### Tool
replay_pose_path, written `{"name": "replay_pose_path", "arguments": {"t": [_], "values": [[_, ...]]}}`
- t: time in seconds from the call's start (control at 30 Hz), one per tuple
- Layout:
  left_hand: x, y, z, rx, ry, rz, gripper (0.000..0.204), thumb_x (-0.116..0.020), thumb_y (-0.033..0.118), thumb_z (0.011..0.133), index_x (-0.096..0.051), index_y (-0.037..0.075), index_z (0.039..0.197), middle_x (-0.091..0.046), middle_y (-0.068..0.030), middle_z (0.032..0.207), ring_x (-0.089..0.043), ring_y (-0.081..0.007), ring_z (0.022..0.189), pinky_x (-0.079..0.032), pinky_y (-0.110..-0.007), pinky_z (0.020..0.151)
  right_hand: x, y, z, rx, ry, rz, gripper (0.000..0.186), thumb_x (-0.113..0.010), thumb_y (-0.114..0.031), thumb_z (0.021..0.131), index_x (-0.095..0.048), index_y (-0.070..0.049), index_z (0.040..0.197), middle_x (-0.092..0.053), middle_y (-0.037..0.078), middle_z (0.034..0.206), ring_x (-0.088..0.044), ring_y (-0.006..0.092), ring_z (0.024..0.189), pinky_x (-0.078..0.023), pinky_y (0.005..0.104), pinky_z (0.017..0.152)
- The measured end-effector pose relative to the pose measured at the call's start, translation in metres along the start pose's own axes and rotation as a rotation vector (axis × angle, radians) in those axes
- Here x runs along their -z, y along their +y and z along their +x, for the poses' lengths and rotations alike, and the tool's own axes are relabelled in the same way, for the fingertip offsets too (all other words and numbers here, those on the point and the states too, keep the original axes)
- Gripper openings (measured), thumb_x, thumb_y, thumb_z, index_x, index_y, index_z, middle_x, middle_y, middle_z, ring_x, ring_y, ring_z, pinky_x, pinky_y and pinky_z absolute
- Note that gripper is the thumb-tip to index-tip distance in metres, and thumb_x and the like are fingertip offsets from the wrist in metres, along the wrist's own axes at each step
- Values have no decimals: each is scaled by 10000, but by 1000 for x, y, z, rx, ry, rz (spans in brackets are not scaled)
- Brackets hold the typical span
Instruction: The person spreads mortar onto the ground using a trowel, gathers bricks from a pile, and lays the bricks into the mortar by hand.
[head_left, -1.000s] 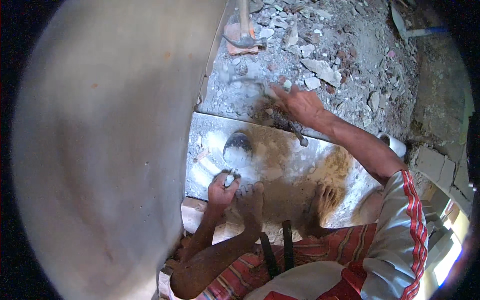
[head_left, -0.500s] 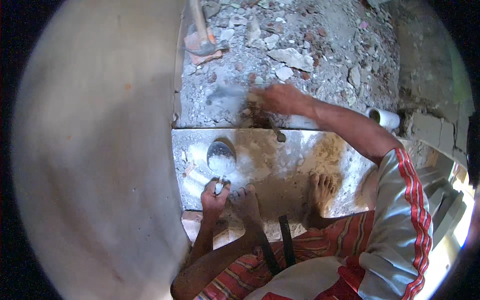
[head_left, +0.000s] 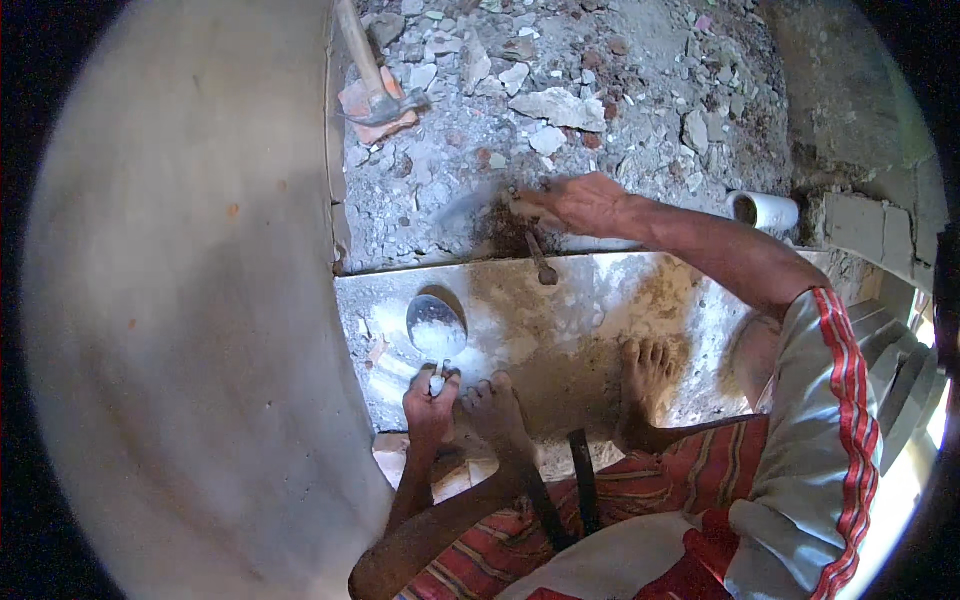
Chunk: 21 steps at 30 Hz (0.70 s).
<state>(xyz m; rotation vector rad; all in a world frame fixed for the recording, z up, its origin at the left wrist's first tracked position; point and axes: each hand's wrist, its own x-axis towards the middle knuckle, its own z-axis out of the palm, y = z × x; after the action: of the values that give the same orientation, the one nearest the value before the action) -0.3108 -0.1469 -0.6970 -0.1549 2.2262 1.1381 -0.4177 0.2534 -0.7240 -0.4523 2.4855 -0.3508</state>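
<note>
At the lower left, my left hand [head_left: 431,405] is closed around the pale handle of a trowel [head_left: 436,326]. Its rounded dark blade lies low over the ledge, with white, dusty-looking material on it. My right hand [head_left: 578,205] reaches over the rubble just past the ledge, its fingers curled. From it a blurred grey tool [head_left: 462,207] extends leftward; motion hides its exact kind. Close below that hand, a short rod with a rounded end [head_left: 543,262] lies across the ledge's far edge.
A hammer [head_left: 375,85] rests on a brick piece at the upper left. Broken plaster [head_left: 562,108] and rubble cover the ground beyond the concrete ledge [head_left: 590,300]. A white pipe [head_left: 765,210] lies at right; a smooth wall [head_left: 200,330] bounds the left. My bare feet are on the ledge.
The view has shifted slightly, moving the hammer and rubble left and up in the picture. My right hand has moved a little with the blurred tool. My left hand keeps its grip on the trowel.
</note>
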Motion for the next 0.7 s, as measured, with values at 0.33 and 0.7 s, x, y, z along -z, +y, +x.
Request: {"name": "replay_pose_path", "arguments": {"t": [0.33,0.7], "values": [[1,11,-3,-44,18,-88,110,-676,100,821,-618,17,865,-636,-72,805,-569,-148,763,-463,-299,719,34,-18,2,-28,114,354,476,-514,-402,933,-467,-112,1308,-655,195,782,-655,397,722,-532,510,643],[0,4,-5,-29,40,-43,131,-684,116,816,-624,10,867,-635,-118,785,-596,-220,733,-476,-335,704,47,-18,78,-36,222,52,493,-518,-329,935,-418,-137,1378,-647,207,834,-664,373,726,-535,495,602]]}}
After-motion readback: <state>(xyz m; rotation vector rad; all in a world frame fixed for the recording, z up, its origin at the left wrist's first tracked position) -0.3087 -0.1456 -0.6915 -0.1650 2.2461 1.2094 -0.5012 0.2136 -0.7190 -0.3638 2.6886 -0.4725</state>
